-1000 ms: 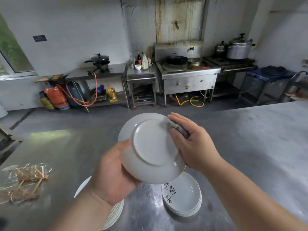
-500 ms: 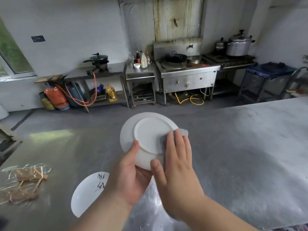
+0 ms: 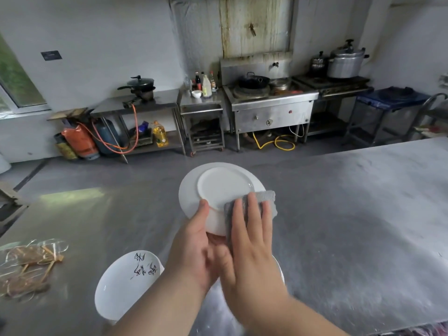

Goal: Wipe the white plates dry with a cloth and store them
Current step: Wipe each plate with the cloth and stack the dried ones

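My left hand (image 3: 194, 248) grips a white plate (image 3: 218, 187) by its near rim and holds it bottom side up above the steel table (image 3: 351, 214). A grey cloth (image 3: 264, 202) lies pressed flat on the plate's right underside beneath my right hand (image 3: 252, 241), whose fingers are spread over it. Below my arms on the table sits a stack of white plates with black writing (image 3: 126, 284). A second stack is hidden behind my right hand, with only a sliver of its rim (image 3: 278, 267) showing.
A heap of clear wrap and wooden sticks (image 3: 26, 265) lies at the table's left edge. Across the aisle stand a gas stove with a wok (image 3: 254, 88), steel benches, gas cylinders (image 3: 80, 141) and large pots (image 3: 344, 61).
My right hand slid with the cloth from the plate's far right rim down over its right underside. The plate was lifted farther from me, and the left stack came into view.
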Available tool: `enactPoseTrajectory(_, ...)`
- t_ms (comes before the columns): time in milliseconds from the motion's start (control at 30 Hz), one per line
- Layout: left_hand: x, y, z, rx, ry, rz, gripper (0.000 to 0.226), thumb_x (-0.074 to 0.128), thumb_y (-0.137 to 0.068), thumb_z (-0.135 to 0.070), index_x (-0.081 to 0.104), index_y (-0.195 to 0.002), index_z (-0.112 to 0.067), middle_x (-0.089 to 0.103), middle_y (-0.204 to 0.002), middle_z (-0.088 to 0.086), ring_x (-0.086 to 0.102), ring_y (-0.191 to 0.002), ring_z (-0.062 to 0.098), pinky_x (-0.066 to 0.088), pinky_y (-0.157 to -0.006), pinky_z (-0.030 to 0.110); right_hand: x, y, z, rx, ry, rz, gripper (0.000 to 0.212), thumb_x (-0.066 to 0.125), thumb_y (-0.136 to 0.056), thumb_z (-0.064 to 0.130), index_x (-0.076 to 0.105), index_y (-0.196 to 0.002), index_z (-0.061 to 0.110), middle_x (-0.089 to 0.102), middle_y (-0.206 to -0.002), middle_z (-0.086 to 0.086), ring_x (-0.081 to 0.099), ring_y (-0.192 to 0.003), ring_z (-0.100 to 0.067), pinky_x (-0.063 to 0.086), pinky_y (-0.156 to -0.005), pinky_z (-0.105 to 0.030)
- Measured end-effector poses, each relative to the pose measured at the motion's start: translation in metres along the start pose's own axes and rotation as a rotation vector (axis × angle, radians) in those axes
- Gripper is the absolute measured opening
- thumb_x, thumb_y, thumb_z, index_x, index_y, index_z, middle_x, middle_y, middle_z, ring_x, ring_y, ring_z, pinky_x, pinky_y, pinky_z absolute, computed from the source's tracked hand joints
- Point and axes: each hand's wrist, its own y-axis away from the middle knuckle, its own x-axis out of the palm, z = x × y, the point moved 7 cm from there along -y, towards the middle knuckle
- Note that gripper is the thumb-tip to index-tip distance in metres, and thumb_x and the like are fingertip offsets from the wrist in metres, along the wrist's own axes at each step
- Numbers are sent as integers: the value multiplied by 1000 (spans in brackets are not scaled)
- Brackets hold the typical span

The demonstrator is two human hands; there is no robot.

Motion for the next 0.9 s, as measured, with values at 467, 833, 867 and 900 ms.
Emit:
enactPoseTrajectory(467,-57,-26,59,-121,-124,-104,35,66,-88,-33,81,-114,-14,74,-129,14,75,-109,29,64,-72,45,-56,-29,-189,464,-140,373,45,51,-99,58,59,-78,18,62,-55,3,54,-48,-23,46,-49,-32)
enactPoseTrajectory(833,-145,-71,116,-226,-1222,-278,32,61,-101,-53,72,-108,-24,64,-62,-30,53,-47,-10,35,-42,9,4,30,-287,711,-383,639,38,67,-94,51,73,-97,13,77,-99,-20,73,-84,-31,54,-97,-57)
enactPoseTrajectory(867,-150,-74,119,-230,-1246,-278,32,61,-101,-53,70,-108,-24,63,-61,-29,52,-46,-10,34,-42,9,9,31,-293,706,-366,648,38,62,-97,53,74,-96,16,78,-96,-16,73,-83,-27,55,-96,-55)
enactPoseTrajectory(900,-152,-77,121,-232,-1233,-279,35,59,-101,-55,68,-104,-21,62,-61,-26,51,-47,-7,35,-45,11,12,32,-299,717,-360,647,41,55,-100,57,75,-95,21,79,-92,-11,74,-81,-21,57,-93,-52)
